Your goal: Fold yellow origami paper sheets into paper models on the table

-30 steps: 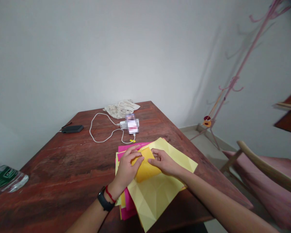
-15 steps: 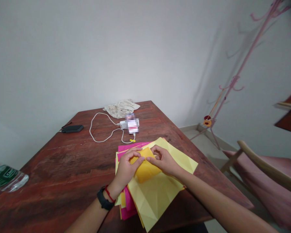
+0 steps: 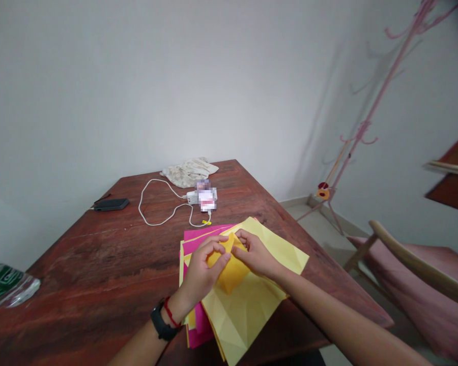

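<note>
A pale wall point(image 3: 229, 76) rises behind the far edge of the bench point(image 3: 99, 269), a reddish-brown wooden top with visible grain. Off the right edge, well apart from it, a pink coat rack point(image 3: 361, 129) leans slantwise across the view. Nearer, a chair point(image 3: 412, 257) with a wooden arm and pink cover sits beside the near right corner.

Right of the bench's middle, close to the near edge, a creased pale yellow sheet point(image 3: 244, 315) lies over pink paper point(image 3: 201, 328), one corner aimed at the right edge, another at the near edge. On the far edge, by the wall, lies a crumpled patterned cloth point(image 3: 189, 172).

The left hand point(image 3: 202, 267) and right hand point(image 3: 257, 254) meet above the pale sheet. Between them is the folded yellow paper point(image 3: 231, 277), roughly diamond-shaped, one point toward the near edge. The left fingers are curled, pinching its left side against the thumb; the right fingers are bent too, gripping its upper right part, thumb on the face.

A green-labelled bottle point(image 3: 9, 284) is at the left edge, partly cut off. Farther along that edge lies a dark flat device point(image 3: 111, 204). A white charger point(image 3: 192, 197) sits toward the far edge beside a blurred patch, its cable point(image 3: 139, 206) looping leftward. The left wrist wears a black watch point(image 3: 162, 321) and a red band point(image 3: 170, 311).
</note>
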### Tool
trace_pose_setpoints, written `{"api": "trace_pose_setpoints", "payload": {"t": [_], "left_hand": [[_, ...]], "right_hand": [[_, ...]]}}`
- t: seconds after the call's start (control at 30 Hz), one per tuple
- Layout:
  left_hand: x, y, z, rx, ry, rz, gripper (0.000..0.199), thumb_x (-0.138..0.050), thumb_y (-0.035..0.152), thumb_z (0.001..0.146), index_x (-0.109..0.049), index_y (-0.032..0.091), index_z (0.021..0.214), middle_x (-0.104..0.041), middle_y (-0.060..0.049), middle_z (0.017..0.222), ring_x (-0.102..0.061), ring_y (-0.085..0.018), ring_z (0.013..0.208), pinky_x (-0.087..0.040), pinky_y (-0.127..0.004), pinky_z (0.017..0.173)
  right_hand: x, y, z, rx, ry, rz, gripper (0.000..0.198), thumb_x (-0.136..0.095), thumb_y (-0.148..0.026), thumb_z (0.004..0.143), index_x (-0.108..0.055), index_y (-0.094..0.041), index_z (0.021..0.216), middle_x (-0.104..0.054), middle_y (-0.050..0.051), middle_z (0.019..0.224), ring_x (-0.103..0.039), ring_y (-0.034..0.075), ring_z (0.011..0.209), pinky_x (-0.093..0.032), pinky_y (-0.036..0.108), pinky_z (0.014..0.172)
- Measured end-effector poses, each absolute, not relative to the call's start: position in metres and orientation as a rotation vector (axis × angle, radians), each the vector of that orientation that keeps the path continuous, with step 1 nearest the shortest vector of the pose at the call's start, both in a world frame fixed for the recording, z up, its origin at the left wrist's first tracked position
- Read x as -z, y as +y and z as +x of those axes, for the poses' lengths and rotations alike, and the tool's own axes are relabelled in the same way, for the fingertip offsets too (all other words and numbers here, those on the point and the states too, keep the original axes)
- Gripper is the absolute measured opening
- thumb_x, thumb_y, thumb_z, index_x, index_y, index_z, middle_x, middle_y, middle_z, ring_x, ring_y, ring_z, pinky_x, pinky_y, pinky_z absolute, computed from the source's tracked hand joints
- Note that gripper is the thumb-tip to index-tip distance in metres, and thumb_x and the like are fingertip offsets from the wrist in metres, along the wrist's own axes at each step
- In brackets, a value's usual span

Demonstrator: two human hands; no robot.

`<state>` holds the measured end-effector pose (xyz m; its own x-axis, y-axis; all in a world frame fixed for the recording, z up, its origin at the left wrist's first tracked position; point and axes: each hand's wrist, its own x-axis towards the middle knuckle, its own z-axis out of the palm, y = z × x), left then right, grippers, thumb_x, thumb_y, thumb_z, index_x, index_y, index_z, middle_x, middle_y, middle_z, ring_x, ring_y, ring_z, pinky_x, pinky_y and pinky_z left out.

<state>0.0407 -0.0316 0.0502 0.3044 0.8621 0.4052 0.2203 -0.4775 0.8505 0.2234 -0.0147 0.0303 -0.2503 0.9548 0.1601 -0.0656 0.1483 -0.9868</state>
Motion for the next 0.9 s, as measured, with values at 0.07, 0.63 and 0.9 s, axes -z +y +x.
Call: {"api": "trace_pose_setpoints", "payload": {"t": [0.07, 0.63, 0.9], "left_hand": [[-0.050, -0.033, 0.041, -1.159, 0.956, 1.925, 0.012, -0.064, 0.027, 0.089, -0.062, 0.021, 0.079, -0.068, -0.010, 0.123, -0.063, -0.025, 0.116, -0.045, -0.042, 0.105], [-0.045, -0.036, 0.041, -1.029, 0.943, 2.066, 0.023, -0.056, 0.035, 0.096, -0.074, 0.023, 0.088, -0.065, -0.011, 0.124, -0.060, -0.026, 0.119, -0.046, -0.039, 0.105], [-0.042, -0.037, 0.043, -1.066, 0.941, 2.063, 0.022, -0.056, 0.034, 0.096, -0.075, 0.023, 0.090, -0.067, -0.009, 0.124, -0.061, -0.025, 0.121, -0.047, -0.036, 0.105]], "right_hand": [[-0.029, -0.014, 0.224, -1.241, -1.466, -0.936, 0.015, -0.067, -0.024, 0.076, -0.054, -0.020, 0.083, -0.059, -0.003, 0.073, -0.052, 0.012, 0.064, -0.041, 0.023, 0.059], [-0.017, -0.008, 0.232, -1.289, -1.492, -0.989, 0.022, -0.073, -0.036, 0.078, -0.061, -0.018, 0.072, -0.057, -0.002, 0.069, -0.049, 0.015, 0.064, -0.039, 0.025, 0.059], [-0.011, -0.005, 0.236, -1.381, -1.459, -1.004, 0.027, -0.079, -0.040, 0.074, -0.063, -0.018, 0.073, -0.058, -0.003, 0.066, -0.049, 0.013, 0.059, -0.039, 0.025, 0.056]]}}
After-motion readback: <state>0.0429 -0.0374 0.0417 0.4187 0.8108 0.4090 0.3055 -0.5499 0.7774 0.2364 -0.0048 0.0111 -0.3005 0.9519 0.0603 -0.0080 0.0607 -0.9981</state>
